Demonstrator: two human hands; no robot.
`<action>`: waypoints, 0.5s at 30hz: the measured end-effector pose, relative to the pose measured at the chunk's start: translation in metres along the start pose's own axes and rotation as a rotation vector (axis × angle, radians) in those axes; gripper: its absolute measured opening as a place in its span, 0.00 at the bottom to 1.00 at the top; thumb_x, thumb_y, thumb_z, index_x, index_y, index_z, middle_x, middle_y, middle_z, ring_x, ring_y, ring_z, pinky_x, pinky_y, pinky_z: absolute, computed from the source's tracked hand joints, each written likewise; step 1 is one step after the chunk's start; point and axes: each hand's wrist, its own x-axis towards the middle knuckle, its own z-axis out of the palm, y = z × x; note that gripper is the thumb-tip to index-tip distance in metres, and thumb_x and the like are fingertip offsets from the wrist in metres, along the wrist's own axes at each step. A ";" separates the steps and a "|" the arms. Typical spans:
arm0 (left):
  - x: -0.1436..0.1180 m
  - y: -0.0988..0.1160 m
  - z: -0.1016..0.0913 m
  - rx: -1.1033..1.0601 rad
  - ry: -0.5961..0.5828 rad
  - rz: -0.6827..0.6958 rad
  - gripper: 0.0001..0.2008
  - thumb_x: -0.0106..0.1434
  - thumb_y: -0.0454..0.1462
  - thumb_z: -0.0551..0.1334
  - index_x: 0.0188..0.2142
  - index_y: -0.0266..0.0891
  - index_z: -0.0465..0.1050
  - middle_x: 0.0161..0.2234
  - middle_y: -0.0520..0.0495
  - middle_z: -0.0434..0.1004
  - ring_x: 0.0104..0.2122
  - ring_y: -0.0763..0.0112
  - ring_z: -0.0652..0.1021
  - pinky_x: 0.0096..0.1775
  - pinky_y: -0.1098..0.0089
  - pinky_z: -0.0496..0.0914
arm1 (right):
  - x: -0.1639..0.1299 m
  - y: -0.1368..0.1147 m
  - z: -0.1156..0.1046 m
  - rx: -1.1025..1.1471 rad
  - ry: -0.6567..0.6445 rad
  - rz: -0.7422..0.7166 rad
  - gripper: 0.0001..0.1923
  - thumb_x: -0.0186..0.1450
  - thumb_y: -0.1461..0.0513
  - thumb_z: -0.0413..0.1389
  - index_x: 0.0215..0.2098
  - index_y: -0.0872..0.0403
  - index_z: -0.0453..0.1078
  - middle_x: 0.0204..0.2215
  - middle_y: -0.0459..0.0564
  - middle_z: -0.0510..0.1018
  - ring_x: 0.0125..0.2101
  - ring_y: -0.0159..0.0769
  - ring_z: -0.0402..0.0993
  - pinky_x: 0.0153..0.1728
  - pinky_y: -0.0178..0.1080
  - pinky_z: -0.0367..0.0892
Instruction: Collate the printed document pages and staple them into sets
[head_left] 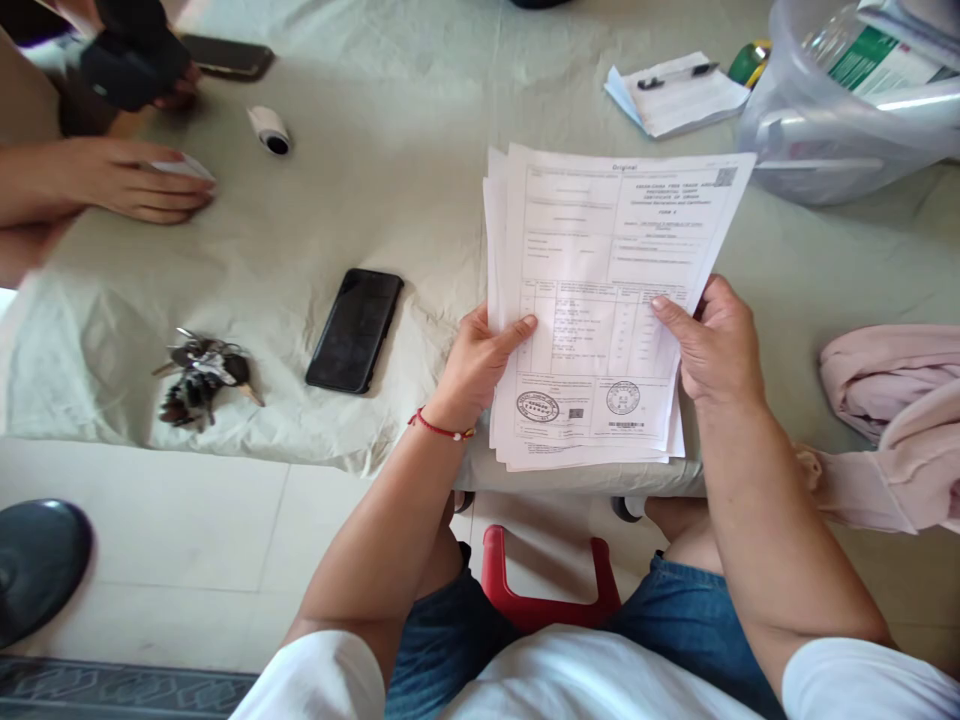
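Observation:
A loose stack of printed papers [600,260] is held between my two hands above the table's near edge. The top sheet is headed "Original" and bears a printed table and two round stamps near its bottom. My left hand [484,365] grips the left edge, its thumb lying on the front. On the right edge my right hand [716,340] closes the same way, with the fingers hidden behind the sheets. Several sheets stick out unevenly at the left and bottom. A black phone [355,330] lies face up on the cloth, left of my left hand.
A bunch of keys [206,375] lies far left. Beyond are a small white object [268,130], another phone [229,57] and another person's hands [142,180]. Notepaper [675,105] with a pen and a clear plastic bin [795,140] stand back right. Pink cloth [900,400] lies at right.

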 end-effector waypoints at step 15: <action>-0.014 0.052 0.001 0.098 0.075 0.248 0.28 0.56 0.59 0.80 0.49 0.48 0.85 0.54 0.47 0.87 0.68 0.34 0.78 0.57 0.44 0.83 | -0.011 -0.050 0.008 0.260 -0.139 -0.009 0.20 0.57 0.58 0.78 0.46 0.40 0.84 0.51 0.43 0.90 0.59 0.47 0.85 0.69 0.58 0.75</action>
